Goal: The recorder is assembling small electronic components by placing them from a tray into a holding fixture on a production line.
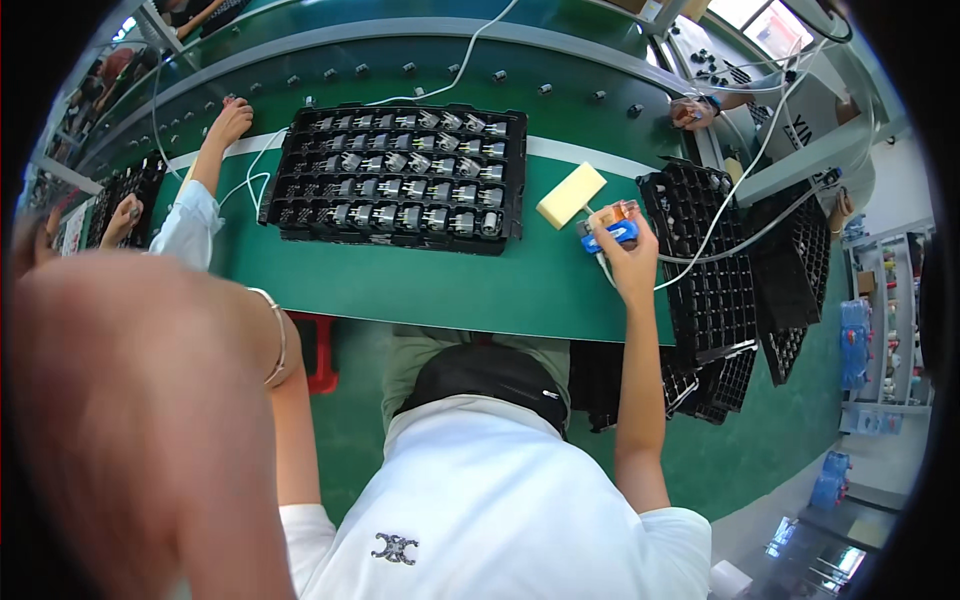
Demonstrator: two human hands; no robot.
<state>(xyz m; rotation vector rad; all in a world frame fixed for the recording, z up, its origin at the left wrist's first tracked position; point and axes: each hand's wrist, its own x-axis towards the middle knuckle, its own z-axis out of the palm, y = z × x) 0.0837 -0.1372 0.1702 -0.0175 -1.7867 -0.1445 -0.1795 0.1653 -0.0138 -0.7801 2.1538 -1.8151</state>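
Observation:
My right hand (628, 250) is closed around a small blue object (622, 232) with an orange-copper part beside it; its exact kind is unclear. A thin white cable runs close by. Just left of these fingers is a pale yellow block (572, 196). My left hand (130, 370) is raised very near the camera, large and blurred, so its fingers cannot be made out. A white band (278, 335) circles that arm. Ahead, a black compartment tray (390, 240) holds rows of small grey plug-like parts with metal pins (410, 190).
Small parts (545, 89) stand spaced along a green strip beyond the tray. Stacked black trays (700, 260) are at the right. A co-worker's hand (232, 118) reaches in from the left, another person's hand (692, 112) at far right. A red stool (322, 355) stands below the table.

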